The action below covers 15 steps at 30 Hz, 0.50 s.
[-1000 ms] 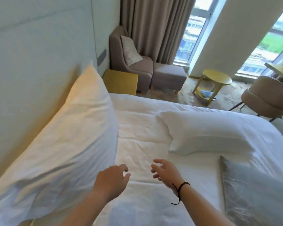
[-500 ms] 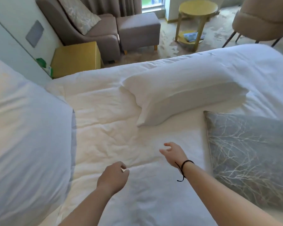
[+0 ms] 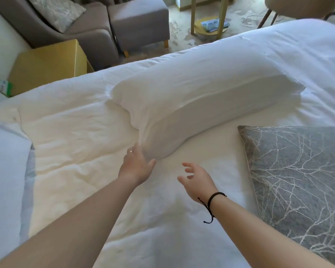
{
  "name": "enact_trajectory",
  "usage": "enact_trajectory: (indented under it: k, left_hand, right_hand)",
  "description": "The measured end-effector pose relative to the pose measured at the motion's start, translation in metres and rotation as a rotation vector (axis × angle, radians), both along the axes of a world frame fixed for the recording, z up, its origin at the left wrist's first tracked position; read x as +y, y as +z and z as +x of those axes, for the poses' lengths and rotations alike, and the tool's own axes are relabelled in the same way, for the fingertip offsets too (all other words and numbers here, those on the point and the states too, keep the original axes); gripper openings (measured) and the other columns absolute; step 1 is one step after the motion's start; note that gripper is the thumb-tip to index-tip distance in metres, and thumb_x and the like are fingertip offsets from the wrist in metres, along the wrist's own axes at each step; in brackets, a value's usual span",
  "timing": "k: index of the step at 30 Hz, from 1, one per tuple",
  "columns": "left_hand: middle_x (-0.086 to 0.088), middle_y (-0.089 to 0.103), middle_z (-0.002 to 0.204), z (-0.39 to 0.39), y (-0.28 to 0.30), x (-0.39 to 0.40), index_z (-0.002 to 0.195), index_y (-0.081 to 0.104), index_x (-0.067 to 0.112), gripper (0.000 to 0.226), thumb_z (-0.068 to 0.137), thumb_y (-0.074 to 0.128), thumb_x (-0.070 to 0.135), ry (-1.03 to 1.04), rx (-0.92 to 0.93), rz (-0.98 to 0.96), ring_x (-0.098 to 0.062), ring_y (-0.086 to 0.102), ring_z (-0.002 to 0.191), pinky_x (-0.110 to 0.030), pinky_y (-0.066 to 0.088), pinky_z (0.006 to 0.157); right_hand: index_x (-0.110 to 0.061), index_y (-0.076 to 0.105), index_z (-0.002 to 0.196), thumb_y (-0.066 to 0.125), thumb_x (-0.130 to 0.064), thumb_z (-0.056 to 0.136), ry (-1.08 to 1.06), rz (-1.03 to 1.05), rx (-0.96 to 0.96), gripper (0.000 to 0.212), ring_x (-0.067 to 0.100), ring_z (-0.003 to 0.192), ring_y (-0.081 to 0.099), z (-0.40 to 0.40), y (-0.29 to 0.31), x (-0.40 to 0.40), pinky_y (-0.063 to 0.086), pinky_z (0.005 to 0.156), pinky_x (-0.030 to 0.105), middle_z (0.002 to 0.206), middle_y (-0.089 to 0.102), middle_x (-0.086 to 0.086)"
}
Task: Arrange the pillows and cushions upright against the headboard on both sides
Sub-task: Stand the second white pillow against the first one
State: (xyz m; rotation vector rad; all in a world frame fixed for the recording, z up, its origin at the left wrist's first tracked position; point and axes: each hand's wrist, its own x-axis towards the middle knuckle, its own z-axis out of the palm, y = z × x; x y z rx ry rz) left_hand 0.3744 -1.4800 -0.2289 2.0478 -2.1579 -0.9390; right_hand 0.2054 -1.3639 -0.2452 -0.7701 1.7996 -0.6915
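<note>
Reaching across the white quilted bed (image 3: 81, 136), the person's left hand (image 3: 136, 166) touches the near corner of the long white fabric pillow (image 3: 201, 105), fingers straight and loosely spread against the cloth, a thin ring on one of them. That pillow lies flat on the quilt, stretching from the hand toward the far right side of the bed. The right hand (image 3: 196, 180) hangs just above the quilt, near the same corner but apart from it, fingers relaxed and slightly curved, holding nothing; a black cord bracelet (image 3: 214, 198) circles its wrist. Just beside the right forearm, a grey square cushion with a pale branch pattern (image 3: 302, 176) lies flat on the bed. Another white pillow (image 3: 4, 171) shows at the left edge. Beyond the bed stand a yellow bedside cabinet (image 3: 48, 64), a taupe upholstered armchair (image 3: 52, 22) with a patterned cushion, and a matching footstool (image 3: 139, 18)
</note>
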Motion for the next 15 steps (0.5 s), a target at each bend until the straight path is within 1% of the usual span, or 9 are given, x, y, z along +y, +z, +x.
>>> enact_trajectory:
  k: [1, 3, 5, 6, 8, 10, 12, 14, 15]
  left_hand:
    - [-0.016, 0.038, 0.143, -0.011, -0.006, -0.009, 0.146, 0.022, 0.012, 0.083, 0.085, 0.067, 0.045, -0.025, -0.026, -0.017, -0.033, 0.037, 0.133, -0.047, 0.041, 0.102]
    - [-0.019, 0.034, 0.147, -0.032, -0.018, -0.026, 0.149, 0.011, 0.007, 0.096, 0.083, 0.069, 0.046, -0.029, -0.085, -0.023, -0.037, 0.035, 0.135, -0.048, 0.039, 0.105]
    - [-0.022, 0.034, 0.146, -0.047, -0.022, -0.037, 0.150, 0.006, 0.004, 0.101, 0.084, 0.070, 0.045, 0.031, -0.112, 0.014, -0.041, 0.041, 0.131, -0.048, 0.040, 0.103]
    - [-0.023, 0.036, 0.142, -0.055, -0.025, -0.042, 0.147, 0.010, 0.002, 0.095, 0.085, 0.069, 0.043, 0.074, -0.100, 0.032, -0.043, 0.046, 0.127, -0.048, 0.042, 0.100]
    - [-0.024, 0.043, 0.134, -0.065, -0.031, -0.047, 0.136, 0.025, 0.001, 0.071, 0.090, 0.066, 0.036, 0.109, -0.105, 0.020, -0.045, 0.053, 0.118, -0.047, 0.045, 0.093]
    - [-0.025, 0.048, 0.128, -0.070, -0.033, -0.049, 0.127, 0.034, -0.001, 0.048, 0.096, 0.057, 0.027, 0.046, -0.186, -0.049, -0.044, 0.057, 0.113, -0.045, 0.045, 0.086]
    - [-0.025, 0.054, 0.124, -0.071, -0.032, -0.048, 0.121, 0.039, -0.002, 0.029, 0.099, 0.045, 0.015, -0.037, -0.270, -0.133, -0.042, 0.060, 0.109, -0.043, 0.046, 0.081]
    - [-0.022, 0.060, 0.117, -0.068, -0.028, -0.044, 0.116, 0.043, 0.000, 0.021, 0.096, 0.038, 0.005, -0.121, -0.315, -0.174, -0.041, 0.063, 0.104, -0.041, 0.044, 0.075]
    - [-0.020, 0.062, 0.112, -0.065, -0.025, -0.041, 0.113, 0.044, 0.002, 0.021, 0.094, 0.037, 0.003, -0.171, -0.341, -0.188, -0.040, 0.064, 0.100, -0.040, 0.042, 0.071]
  right_hand:
    - [-0.035, 0.046, 0.134, 0.061, -0.029, 0.091, -0.016, -0.007, -0.005, 0.046, 0.008, 0.109, 0.053, -0.004, -0.005, 0.000, 0.041, 0.059, 0.013, 0.125, 0.051, -0.011]
    - [-0.035, 0.048, 0.132, 0.061, -0.028, 0.091, -0.055, -0.019, -0.015, 0.044, 0.007, 0.108, 0.054, -0.012, -0.015, 0.000, 0.043, 0.064, 0.015, 0.122, 0.052, -0.011]
    - [-0.038, 0.050, 0.128, 0.060, -0.026, 0.091, -0.079, -0.035, -0.025, 0.041, 0.006, 0.106, 0.055, -0.014, -0.019, 0.002, 0.045, 0.066, 0.017, 0.121, 0.053, -0.013]
    - [-0.039, 0.051, 0.127, 0.060, -0.025, 0.091, -0.086, -0.041, -0.024, 0.040, 0.005, 0.106, 0.056, -0.017, -0.023, 0.003, 0.045, 0.067, 0.017, 0.121, 0.054, -0.013]
    - [-0.041, 0.052, 0.125, 0.060, -0.025, 0.090, -0.105, -0.050, -0.022, 0.039, 0.004, 0.106, 0.056, -0.020, -0.025, 0.002, 0.043, 0.065, 0.014, 0.121, 0.054, -0.015]
    - [-0.041, 0.052, 0.126, 0.060, -0.025, 0.090, -0.136, -0.059, -0.021, 0.039, 0.003, 0.106, 0.056, -0.023, -0.026, 0.000, 0.041, 0.063, 0.012, 0.120, 0.054, -0.016]
    - [-0.040, 0.051, 0.127, 0.061, -0.026, 0.090, -0.151, -0.070, -0.014, 0.041, 0.004, 0.106, 0.055, -0.024, -0.024, -0.001, 0.041, 0.064, 0.012, 0.121, 0.054, -0.017]
    - [-0.038, 0.049, 0.130, 0.061, -0.027, 0.089, -0.139, -0.079, 0.014, 0.044, 0.005, 0.109, 0.054, -0.026, -0.021, 0.000, 0.043, 0.070, 0.016, 0.124, 0.054, -0.015]
    - [-0.037, 0.048, 0.132, 0.061, -0.027, 0.089, -0.129, -0.081, 0.037, 0.046, 0.006, 0.110, 0.053, -0.026, -0.019, 0.000, 0.045, 0.077, 0.020, 0.127, 0.054, -0.014]
